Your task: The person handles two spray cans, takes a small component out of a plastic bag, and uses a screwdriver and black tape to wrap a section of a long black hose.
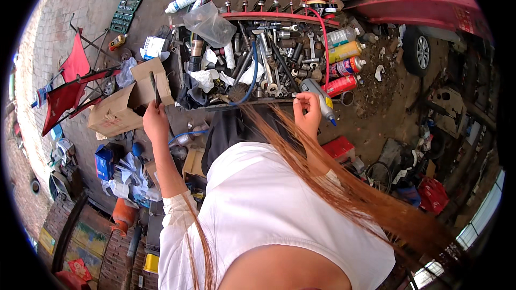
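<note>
Tools (266, 70) fill the tray (231, 107) in the head view. Left hand (155, 121) grips a rod (153, 85) by the carton (112, 111); right hand (308, 113) curls beside the glue gun (325, 104), its hold unclear. Cans (345, 67) flank the tray; a clear bag (212, 26) overhangs it.

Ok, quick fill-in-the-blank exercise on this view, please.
Of the left hand and the right hand, the ____ grips the slim dark rod.
The grey-and-yellow tool by the right hand has a ____ tip.
The folding chair has ____ fabric.
In the picture, the spoked wheel is to the ____ of the chair.
Missing words: left; blue; red; right.
</note>
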Motion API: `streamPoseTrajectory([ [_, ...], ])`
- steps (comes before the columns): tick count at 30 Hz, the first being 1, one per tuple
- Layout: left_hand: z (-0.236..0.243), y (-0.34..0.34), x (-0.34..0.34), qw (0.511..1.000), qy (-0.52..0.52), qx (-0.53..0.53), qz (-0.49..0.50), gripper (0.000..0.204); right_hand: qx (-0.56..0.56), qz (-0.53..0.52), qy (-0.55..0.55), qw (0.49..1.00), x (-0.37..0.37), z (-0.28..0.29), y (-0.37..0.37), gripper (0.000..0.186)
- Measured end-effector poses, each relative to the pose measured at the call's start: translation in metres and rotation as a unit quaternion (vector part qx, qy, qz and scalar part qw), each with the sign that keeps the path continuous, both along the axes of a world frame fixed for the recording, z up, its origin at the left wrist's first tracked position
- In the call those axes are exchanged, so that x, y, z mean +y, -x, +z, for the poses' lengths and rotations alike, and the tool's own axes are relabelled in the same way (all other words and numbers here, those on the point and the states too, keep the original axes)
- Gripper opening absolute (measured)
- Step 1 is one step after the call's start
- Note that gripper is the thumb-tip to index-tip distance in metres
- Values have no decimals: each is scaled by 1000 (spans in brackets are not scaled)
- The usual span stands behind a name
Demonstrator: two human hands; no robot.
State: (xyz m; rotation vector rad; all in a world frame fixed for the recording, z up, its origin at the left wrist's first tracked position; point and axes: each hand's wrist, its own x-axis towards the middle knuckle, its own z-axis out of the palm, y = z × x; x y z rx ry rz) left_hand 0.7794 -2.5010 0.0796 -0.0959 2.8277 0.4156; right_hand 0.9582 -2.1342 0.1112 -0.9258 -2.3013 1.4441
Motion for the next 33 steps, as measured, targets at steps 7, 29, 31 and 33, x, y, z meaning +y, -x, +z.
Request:
streamPoseTrajectory([
  [7, 6, 3, 103, 934, -356, 8, 31, 27, -130, 101, -2, 986, -13, -54, -3, 25],
  [29, 8, 7, 140, 949, -300, -48, -89, 22, -408, -21, -60, 911, 44, -192, -176, 43],
  [31, 9, 6, 143, 950, -293, -50, -99, 22, -425, -16, -5, 905, 25, -180, -167, 44],
  [33, 9, 8, 148, 947, -295, -53, -114, 22, -430, -32, 20, 902, 7, -175, -162, 46],
])
